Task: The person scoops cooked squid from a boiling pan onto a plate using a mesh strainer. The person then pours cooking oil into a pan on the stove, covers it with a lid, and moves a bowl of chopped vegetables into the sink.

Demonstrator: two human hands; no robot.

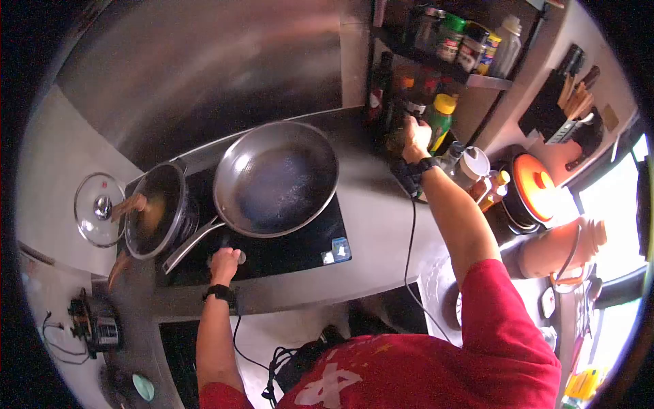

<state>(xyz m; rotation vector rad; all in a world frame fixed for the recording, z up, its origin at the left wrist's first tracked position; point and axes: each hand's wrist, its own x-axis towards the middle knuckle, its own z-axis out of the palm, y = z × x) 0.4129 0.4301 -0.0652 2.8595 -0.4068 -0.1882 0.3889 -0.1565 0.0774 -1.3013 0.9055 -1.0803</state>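
Closed in a loose fist, my left hand (224, 266) is over the front of the black cooktop (293, 255), below the frying pan's handle. A small, pale round thing shows at its fingers, too small to name. The large steel frying pan (276, 180) rests on the cooktop with its handle (194, 247) toward the lower left. At the back right, my right hand (417, 136) reaches in among bottles under the shelf, its fingers closed at a dark-topped container (413, 109). Beside that hand stands a green bottle with a yellow cap (441, 119).
A glass pot (155, 211) with a wooden utensil sits left of the pan, near a glass lid (101, 208). Spice jars (453, 39) line the shelf (487, 82). An orange-lidded pot (537, 185) stands at right. Cables (409, 259) run from both wrists.
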